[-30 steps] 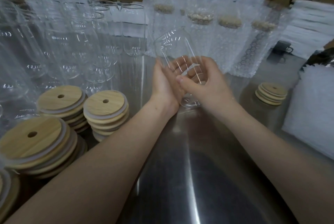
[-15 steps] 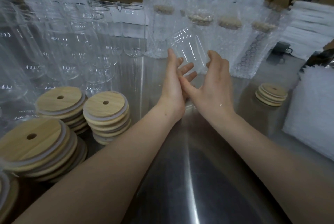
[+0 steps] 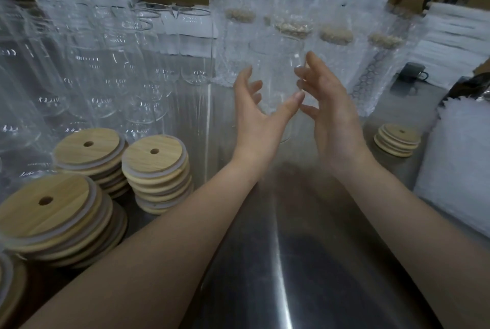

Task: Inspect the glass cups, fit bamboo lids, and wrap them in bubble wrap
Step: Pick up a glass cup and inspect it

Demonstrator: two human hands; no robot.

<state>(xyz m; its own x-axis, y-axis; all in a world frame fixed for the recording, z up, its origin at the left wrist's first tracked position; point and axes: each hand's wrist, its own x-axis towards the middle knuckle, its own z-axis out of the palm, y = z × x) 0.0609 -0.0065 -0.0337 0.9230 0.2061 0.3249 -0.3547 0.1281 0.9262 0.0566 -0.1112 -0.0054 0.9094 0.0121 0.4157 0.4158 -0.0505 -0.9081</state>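
You hold a clear cup upright above the steel counter. Your left hand curls thumb and fingers round it, while your right hand lays loose, straight fingers against its side. Lids are stacked left, and wrapped cups stand behind.
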